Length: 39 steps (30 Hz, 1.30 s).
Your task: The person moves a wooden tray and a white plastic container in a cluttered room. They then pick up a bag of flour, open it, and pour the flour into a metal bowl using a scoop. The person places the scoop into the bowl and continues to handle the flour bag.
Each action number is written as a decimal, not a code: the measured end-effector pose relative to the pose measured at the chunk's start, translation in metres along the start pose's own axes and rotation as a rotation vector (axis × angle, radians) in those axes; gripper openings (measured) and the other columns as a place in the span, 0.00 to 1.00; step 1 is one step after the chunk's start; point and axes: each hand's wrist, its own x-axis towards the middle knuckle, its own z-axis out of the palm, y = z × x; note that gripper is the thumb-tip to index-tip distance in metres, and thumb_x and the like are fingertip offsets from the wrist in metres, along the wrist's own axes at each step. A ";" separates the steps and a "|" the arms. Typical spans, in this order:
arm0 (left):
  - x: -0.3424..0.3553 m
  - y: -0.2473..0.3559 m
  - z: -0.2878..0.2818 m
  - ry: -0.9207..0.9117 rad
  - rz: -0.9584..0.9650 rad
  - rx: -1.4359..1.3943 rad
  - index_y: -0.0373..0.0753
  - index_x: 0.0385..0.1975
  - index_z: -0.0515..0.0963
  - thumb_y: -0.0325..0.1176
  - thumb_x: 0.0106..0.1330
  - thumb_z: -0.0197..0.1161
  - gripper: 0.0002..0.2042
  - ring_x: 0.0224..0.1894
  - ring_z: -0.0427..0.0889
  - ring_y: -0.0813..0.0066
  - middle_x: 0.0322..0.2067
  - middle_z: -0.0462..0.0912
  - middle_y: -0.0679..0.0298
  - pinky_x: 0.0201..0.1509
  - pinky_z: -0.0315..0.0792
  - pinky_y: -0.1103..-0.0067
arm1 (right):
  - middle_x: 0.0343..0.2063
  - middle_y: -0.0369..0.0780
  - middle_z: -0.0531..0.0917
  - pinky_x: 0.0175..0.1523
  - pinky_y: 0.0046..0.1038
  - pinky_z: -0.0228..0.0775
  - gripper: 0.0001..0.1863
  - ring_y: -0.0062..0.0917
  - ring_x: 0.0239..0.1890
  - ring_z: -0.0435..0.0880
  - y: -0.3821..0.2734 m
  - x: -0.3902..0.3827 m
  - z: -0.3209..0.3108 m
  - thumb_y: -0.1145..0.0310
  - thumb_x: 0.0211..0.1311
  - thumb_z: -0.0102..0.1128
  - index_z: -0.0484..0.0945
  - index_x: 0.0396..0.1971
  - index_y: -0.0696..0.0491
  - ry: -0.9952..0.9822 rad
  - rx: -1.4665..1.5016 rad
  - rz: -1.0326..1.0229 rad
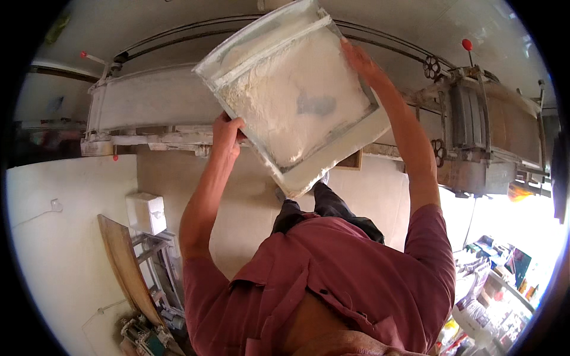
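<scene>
A square, flour-dusted metal tray [297, 77] is held up tilted in the upper middle, coated inside with off-white powder, with a dark patch showing through. My left hand [228, 129] grips its left edge, fingers curled round the rim. My right hand [359, 59] holds the upper right edge, thumb and fingers closed on it. Behind the tray runs a long, pale, dusty machine [148, 101].
The machine has handwheels [432, 66] and red knobs [466, 45] at the right. A white box [145, 212], a wooden board [122, 261] and metal frames stand by the left wall. Cluttered items [493, 279] fill the lower right. My feet are on the beige floor [231, 196].
</scene>
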 end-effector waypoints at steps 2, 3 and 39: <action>0.015 0.013 0.014 0.035 0.065 0.005 0.30 0.40 0.75 0.19 0.47 0.55 0.17 0.25 0.81 0.74 0.32 0.80 0.61 0.23 0.76 0.77 | 0.53 0.46 0.78 0.63 0.34 0.62 0.40 0.36 0.56 0.75 0.002 0.022 0.002 0.35 0.68 0.40 0.69 0.62 0.57 0.045 0.025 -0.010; 0.023 0.018 0.023 0.047 0.095 -0.006 0.30 0.40 0.76 0.19 0.47 0.55 0.17 0.25 0.80 0.74 0.32 0.80 0.62 0.24 0.76 0.78 | 0.54 0.46 0.78 0.63 0.34 0.61 0.42 0.36 0.56 0.75 0.003 0.034 -0.003 0.33 0.67 0.39 0.68 0.64 0.56 0.071 0.063 0.000; 0.066 -0.010 0.065 0.381 0.577 -0.201 0.33 0.53 0.72 0.22 0.61 0.62 0.19 0.53 0.75 0.71 0.53 0.77 0.62 0.59 0.68 0.76 | 0.52 0.40 0.78 0.62 0.32 0.64 0.25 0.28 0.56 0.74 0.047 0.040 0.019 0.54 0.73 0.40 0.73 0.58 0.55 0.300 0.512 -0.135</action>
